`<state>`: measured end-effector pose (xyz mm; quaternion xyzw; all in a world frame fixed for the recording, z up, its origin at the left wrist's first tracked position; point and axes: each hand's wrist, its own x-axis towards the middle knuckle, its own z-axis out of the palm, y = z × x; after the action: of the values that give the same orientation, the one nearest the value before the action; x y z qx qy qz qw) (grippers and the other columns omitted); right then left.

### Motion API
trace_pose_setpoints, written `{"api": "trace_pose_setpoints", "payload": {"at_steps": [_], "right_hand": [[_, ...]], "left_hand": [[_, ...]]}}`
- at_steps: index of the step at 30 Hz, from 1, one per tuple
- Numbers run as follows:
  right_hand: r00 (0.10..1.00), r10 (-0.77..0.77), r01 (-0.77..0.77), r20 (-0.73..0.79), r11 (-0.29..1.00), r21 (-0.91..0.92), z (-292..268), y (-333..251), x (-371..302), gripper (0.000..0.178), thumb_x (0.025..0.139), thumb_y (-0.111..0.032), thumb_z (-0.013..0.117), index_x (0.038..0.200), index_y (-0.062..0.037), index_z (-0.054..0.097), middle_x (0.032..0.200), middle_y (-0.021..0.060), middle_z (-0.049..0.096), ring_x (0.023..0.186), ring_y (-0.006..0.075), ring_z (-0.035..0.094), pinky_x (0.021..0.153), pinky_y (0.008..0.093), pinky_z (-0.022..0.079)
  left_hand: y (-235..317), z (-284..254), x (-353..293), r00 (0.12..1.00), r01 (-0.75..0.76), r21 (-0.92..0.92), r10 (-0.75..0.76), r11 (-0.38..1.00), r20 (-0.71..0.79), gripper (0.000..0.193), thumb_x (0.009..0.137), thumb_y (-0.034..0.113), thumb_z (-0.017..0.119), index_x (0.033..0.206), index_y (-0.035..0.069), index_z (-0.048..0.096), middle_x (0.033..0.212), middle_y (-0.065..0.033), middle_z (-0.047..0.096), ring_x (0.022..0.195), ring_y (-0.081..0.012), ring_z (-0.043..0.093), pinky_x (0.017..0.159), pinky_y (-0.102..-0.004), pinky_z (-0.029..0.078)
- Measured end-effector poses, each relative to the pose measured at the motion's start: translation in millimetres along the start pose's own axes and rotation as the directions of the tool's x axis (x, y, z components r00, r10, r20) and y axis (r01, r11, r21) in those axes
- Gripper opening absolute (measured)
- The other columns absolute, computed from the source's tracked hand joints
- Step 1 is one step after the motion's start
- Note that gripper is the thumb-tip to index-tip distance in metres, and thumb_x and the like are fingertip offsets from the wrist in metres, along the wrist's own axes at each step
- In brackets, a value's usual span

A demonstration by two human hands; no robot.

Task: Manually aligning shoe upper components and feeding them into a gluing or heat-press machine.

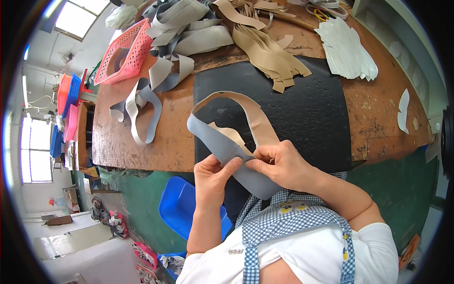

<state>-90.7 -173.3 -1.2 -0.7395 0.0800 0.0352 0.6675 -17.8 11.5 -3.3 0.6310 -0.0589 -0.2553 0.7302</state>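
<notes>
A person in a blue-checked apron [302, 222] is working at a scarred wooden table [123, 154], pinching a blue-gray and tan strip [212, 136] with 2 bare hands. The strip is looping over the near left part of a black mat [314, 120], its broad blue-gray end hanging just above the apron. The left hand [211, 182] is gripping the band between thumb and curled fingers; the right hand [283, 165] is pinching it just beside, the 2 thumbs nearly meeting. The fingers are hiding whatever lies beneath them. Doing this well probably means matching the edges under the thumbs, pressing evenly and shifting only 1 hand at a time, so the other is always anchoring the material. The loop is looking supple and prone to twisting; letting it hang slack would likely be sparing the pinched spot a tug. Tan strips [262, 47] are spilling onto the mat's far edge, white cut pieces [347, 52] are lying to its right, and a pink basket [135, 66] is standing at far left.
</notes>
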Motion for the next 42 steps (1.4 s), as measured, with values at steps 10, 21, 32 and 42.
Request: {"api": "trace_pose_setpoints", "payload": {"at_steps": [10, 21, 32, 42], "right_hand": [[0.998, -0.046, 0.046, 0.041, 0.999, -0.010, 0.5, -4.5, 2.9, 0.019, 0.092, -0.014, 0.073, 0.090, 0.0043, 0.072, 0.071, 0.0060, 0.069, 0.064, 0.0052, 0.059, 0.056, 0.0237, 0.048], [0.996, -0.085, 0.084, 0.026, 0.996, 0.014, 4.4, 0.7, 6.3, 0.017, 0.090, -0.012, 0.073, 0.086, 0.0039, 0.070, 0.069, 0.0052, 0.066, 0.063, 0.0051, 0.057, 0.055, 0.0247, 0.046], [0.999, -0.036, 0.034, 0.021, 0.996, 0.088, 3.9, 1.2, 8.9, 0.021, 0.098, -0.014, 0.065, 0.084, 0.0020, 0.067, 0.067, 0.0002, 0.060, 0.062, 0.0023, 0.051, 0.054, 0.0227, 0.043], [0.984, -0.180, 0.180, -0.011, 0.983, 0.017, 2.5, 1.7, 9.1, 0.018, 0.096, -0.011, 0.065, 0.085, 0.0029, 0.066, 0.068, 0.0002, 0.060, 0.061, 0.0042, 0.052, 0.053, 0.0231, 0.043]], "left_hand": [[8.1, -2.1, 5.0, 0.999, 0.034, -0.009, -0.034, 0.999, -0.001, 0.021, 0.086, 0.001, 0.077, 0.105, -0.004, 0.072, 0.097, -0.0077, 0.073, 0.087, -0.0126, 0.068, 0.083, -0.0269, 0.055], [10.5, -3.3, 8.2, 1.000, 0.018, 0.015, -0.018, 1.000, 0.021, 0.022, 0.084, -0.002, 0.078, 0.105, -0.006, 0.072, 0.094, -0.0091, 0.074, 0.083, -0.0126, 0.069, 0.080, -0.0267, 0.056], [9.0, -2.7, 8.1, 1.000, 0.007, 0.057, -0.008, 0.998, 0.018, 0.023, 0.083, -0.002, 0.077, 0.105, -0.006, 0.071, 0.094, -0.0097, 0.074, 0.084, -0.0133, 0.069, 0.080, -0.0277, 0.057], [9.3, -6.1, 14.9, 0.998, -0.036, 0.007, 0.036, 0.999, -0.047, 0.020, 0.087, 0.001, 0.075, 0.105, -0.005, 0.070, 0.095, -0.0074, 0.072, 0.082, -0.0123, 0.067, 0.075, -0.0269, 0.056]]}}
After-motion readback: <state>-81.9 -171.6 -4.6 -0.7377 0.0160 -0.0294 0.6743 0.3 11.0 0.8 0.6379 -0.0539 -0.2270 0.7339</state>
